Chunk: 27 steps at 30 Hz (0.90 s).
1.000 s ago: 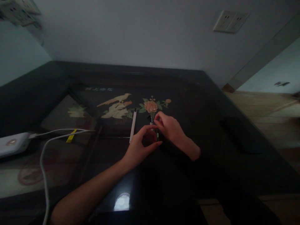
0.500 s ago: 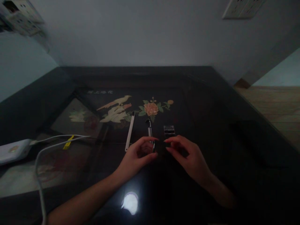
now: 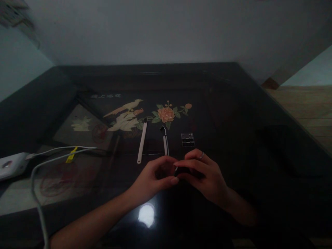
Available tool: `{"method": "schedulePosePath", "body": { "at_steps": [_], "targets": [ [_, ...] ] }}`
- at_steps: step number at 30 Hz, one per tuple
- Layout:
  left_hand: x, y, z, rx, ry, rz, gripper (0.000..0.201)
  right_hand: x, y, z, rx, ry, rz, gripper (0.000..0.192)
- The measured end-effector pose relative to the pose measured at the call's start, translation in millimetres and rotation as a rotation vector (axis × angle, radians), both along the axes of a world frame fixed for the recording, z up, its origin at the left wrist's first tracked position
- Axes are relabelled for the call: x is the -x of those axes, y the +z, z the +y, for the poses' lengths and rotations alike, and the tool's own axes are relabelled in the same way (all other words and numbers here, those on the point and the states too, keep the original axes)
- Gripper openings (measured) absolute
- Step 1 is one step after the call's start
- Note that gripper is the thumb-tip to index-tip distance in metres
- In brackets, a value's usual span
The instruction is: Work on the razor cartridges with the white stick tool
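Observation:
My left hand (image 3: 153, 178) and my right hand (image 3: 206, 174) meet fingertip to fingertip low over the dark glossy table (image 3: 233, 114). Between them they pinch a small dark object (image 3: 178, 170) with a pale edge; the dim light hides what it is. A ring shows on a finger of my right hand. Just beyond the hands, side by side, lie a white flat stick (image 3: 141, 145), a thin tool with a dark tip (image 3: 164, 140) and a small clear box (image 3: 187, 139).
The tabletop bears an inlaid bird and flower picture (image 3: 145, 114). A white device (image 3: 11, 165) with white cables (image 3: 52, 155) and a yellow tag sits at the left edge. A wall runs behind the table, and wooden floor lies to the right. A lamp glare (image 3: 146, 214) shows near me.
My right hand drew back from the thin tool near the flower, leaving the small clear box in view on the table, then closed in on my left hand's fingertips. The view shifted slightly.

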<state>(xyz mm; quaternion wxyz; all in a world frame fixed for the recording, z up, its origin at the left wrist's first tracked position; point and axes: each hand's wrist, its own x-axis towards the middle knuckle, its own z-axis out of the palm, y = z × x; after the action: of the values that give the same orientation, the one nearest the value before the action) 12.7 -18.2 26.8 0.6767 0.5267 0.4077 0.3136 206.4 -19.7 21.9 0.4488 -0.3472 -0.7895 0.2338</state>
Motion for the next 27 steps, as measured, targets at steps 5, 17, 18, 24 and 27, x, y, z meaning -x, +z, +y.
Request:
{"method": "schedulePosePath", "body": {
  "at_steps": [5, 17, 18, 24, 27],
  "targets": [
    [-2.2, 1.5, 0.8, -0.011, 0.018, 0.046, 0.037, 3.0, -2.4, -4.5, -0.163, -0.029, -0.081, 0.015],
    [-2.2, -0.4, 1.0, -0.054, 0.045, 0.065, 0.031, 3.6, 4.7, -4.5, -0.159, -0.081, -0.031, 0.016],
    [-2.5, 0.1, 1.1, -0.051, 0.048, 0.057, 0.03, 3.7, 6.0, -4.7, -0.132, -0.089, -0.011, 0.016],
    [-3.4, 3.0, 0.1, -0.005, 0.072, 0.021, 0.03, 4.0, 7.4, -5.8, -0.147, -0.098, -0.014, 0.018],
    [-3.7, 3.6, 0.8, 0.043, 0.093, -0.038, 0.027, 3.7, 5.1, -5.8, -0.209, -0.097, -0.049, 0.019]
  ]
}}
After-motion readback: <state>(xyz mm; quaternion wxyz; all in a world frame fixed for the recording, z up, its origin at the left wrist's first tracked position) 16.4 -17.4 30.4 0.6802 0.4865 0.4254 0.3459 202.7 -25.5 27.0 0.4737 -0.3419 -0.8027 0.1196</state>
